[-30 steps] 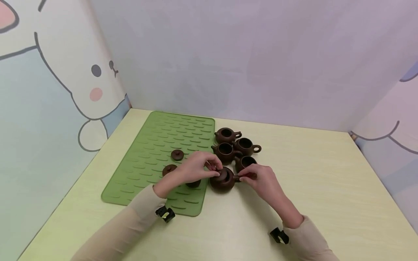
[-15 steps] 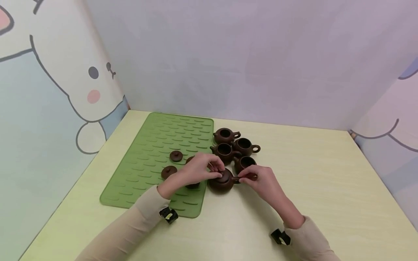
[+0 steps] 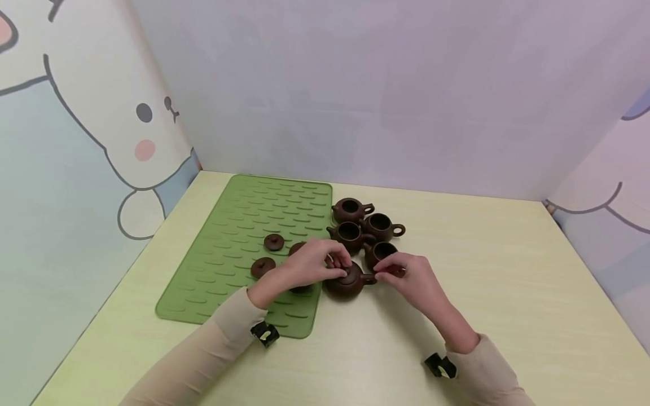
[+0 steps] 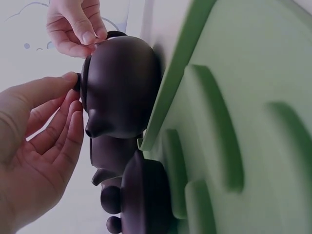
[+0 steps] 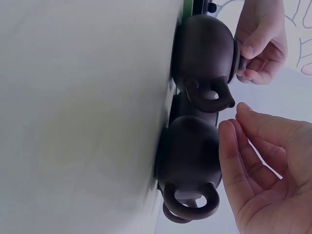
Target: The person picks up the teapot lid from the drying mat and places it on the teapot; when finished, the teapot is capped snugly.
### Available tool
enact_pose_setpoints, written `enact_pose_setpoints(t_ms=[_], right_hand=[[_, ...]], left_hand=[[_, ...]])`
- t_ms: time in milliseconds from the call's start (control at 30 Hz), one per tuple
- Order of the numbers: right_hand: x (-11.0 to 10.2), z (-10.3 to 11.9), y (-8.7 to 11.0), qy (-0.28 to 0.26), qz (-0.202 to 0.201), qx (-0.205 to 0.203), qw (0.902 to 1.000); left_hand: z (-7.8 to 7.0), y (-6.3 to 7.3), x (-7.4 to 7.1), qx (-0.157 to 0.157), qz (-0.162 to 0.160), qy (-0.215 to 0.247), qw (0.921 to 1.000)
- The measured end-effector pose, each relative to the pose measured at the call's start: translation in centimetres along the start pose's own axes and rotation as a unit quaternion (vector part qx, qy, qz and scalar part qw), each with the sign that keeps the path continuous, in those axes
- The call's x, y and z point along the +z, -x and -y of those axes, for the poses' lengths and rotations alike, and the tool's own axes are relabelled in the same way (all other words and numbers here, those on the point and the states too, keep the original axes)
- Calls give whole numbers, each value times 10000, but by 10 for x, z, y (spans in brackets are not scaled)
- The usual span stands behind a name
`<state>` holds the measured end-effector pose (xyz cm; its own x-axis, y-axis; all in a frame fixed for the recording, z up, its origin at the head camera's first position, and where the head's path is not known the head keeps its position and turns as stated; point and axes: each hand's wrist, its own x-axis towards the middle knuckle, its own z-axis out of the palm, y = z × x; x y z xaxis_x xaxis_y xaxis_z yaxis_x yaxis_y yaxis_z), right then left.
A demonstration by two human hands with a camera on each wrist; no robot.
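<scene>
A small dark brown teapot [image 3: 341, 290] stands on the table beside the green mat's right edge. Its lid [image 5: 236, 56] sits on top, and the thumb and fingers of my left hand [image 4: 41, 131] pinch the lid's knob. My right hand [image 5: 273, 170] is by the teapot's handle [image 5: 209, 101], with a small gap between fingertips and handle; its fingers are bent loosely and hold nothing. Behind this teapot stand several similar ones without lids, such as the nearest [image 3: 380, 252] and the farthest [image 3: 349, 210].
On the green mat [image 3: 228, 225] lie loose lids, among them a far one [image 3: 274, 242] and a nearer one [image 3: 263, 267]. Others are partly hidden under my left forearm. A pale curtain-like wall [image 3: 381, 113] rises behind the table [image 3: 487, 270].
The lid, tilted over the teapot's opening a second ago, now lies flat on it. My right hand has let go of the handle and shifted slightly right.
</scene>
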<state>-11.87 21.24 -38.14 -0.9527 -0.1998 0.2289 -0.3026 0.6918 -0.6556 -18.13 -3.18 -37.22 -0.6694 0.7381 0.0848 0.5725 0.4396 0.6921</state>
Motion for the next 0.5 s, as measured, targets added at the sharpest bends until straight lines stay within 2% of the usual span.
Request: enact_pose_setpoints(t_ms=[233, 500], right_hand=[[-6, -3, -3, -128, -132, 40, 9998], [-15, -8, -3, -223, -229, 230, 9992]], left_hand=[[1, 3, -4, 38, -96, 44, 9999], [4, 9, -12, -85, -178, 101, 9998]])
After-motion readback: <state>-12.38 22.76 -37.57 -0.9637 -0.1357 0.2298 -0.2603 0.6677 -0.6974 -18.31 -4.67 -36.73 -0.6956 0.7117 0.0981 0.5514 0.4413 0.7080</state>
